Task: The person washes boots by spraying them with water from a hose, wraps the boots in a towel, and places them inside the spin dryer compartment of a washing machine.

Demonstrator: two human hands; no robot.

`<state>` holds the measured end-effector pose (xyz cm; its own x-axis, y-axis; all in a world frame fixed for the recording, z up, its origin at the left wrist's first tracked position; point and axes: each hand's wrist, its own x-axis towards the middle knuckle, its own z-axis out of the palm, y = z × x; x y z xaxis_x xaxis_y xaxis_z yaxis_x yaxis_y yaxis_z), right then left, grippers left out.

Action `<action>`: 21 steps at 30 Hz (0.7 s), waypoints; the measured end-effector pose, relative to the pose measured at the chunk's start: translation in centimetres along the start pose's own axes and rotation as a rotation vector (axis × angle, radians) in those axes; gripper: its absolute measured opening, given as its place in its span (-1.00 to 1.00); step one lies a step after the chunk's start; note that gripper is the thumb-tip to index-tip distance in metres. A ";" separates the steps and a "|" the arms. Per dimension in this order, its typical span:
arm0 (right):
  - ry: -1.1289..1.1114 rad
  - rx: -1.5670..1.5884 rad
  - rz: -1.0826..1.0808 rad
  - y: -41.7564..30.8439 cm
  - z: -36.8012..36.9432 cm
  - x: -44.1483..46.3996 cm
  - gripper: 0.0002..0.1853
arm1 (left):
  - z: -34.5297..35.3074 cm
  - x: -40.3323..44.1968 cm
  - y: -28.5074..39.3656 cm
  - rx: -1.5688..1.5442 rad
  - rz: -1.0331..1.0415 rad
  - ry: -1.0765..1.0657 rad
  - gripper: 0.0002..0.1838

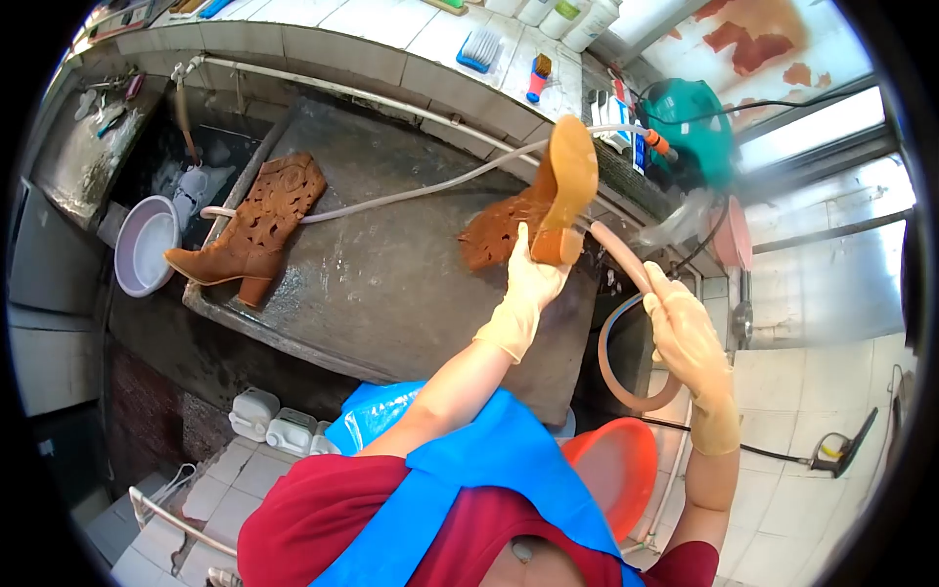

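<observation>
My left hand point(533, 286), in a pale rubber glove, grips a brown ankle boot point(565, 181) near its heel and holds it over the dark slab. The boot's tan sole faces up and its cut-out shaft hangs to the left. In my gloved right hand point(688, 328) is a pinkish hose point(618, 252), its end close to the boot's heel; water at its mouth is hard to make out. The matching boot point(259, 223) lies on its side at the slab's left, its shaft pointing up and right.
The wet dark slab point(391, 264) has a thin pale hose point(421, 186) across it. A whitish basin point(147, 245) stands at left, an orange-red basin point(616, 470) below right. Brushes point(479, 49) sit on the tiled ledge. Plastic jugs point(256, 413) stand on the floor.
</observation>
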<state>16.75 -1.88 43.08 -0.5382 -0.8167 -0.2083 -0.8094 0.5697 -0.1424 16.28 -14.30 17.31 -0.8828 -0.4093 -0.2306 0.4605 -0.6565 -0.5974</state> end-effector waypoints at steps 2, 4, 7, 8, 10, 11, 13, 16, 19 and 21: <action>0.027 0.045 0.051 -0.9 -0.1 -0.7 -0.54 | 1.6 -0.2 0.4 -0.005 0.064 0.030 -0.42; 0.015 0.294 0.231 -2.1 -0.4 -1.3 -0.52 | 2.7 -0.1 1.2 -0.029 0.009 0.075 -0.43; 0.067 0.348 0.145 -0.4 1.6 -1.2 -0.52 | 4.3 -0.9 1.3 0.073 0.067 0.047 -0.46; 0.105 0.346 0.071 0.5 2.4 -1.1 -0.53 | 4.3 -0.8 2.4 0.017 -0.033 -0.017 -0.53; 0.128 0.425 -0.025 1.2 3.9 -0.9 -0.55 | 4.9 -0.4 4.8 0.067 -0.140 -0.067 -0.56; 0.088 0.523 0.022 0.8 4.2 -0.9 -0.55 | 5.6 -0.7 6.2 0.060 -0.148 -0.056 -0.59; 0.073 0.682 0.098 0.7 5.5 -0.7 -0.55 | 7.9 -3.7 5.1 0.724 0.175 -0.159 -0.76; 0.230 0.658 -0.112 1.6 8.8 0.8 -0.54 | 9.8 -5.5 8.4 -0.047 -0.106 0.184 -0.40; 0.392 0.605 -0.315 0.8 10.7 3.0 -0.56 | 10.0 -6.6 10.7 -0.294 -0.267 0.222 0.15; 0.296 0.674 -0.370 -0.3 10.2 4.1 -0.58 | 10.1 -7.8 11.7 -0.225 -0.258 0.283 0.13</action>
<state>17.17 -4.45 32.38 -0.3800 -0.8993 0.2165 -0.6824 0.1146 -0.7219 29.49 -25.19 19.89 -0.9713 -0.0402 -0.2344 0.2176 -0.5473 -0.8082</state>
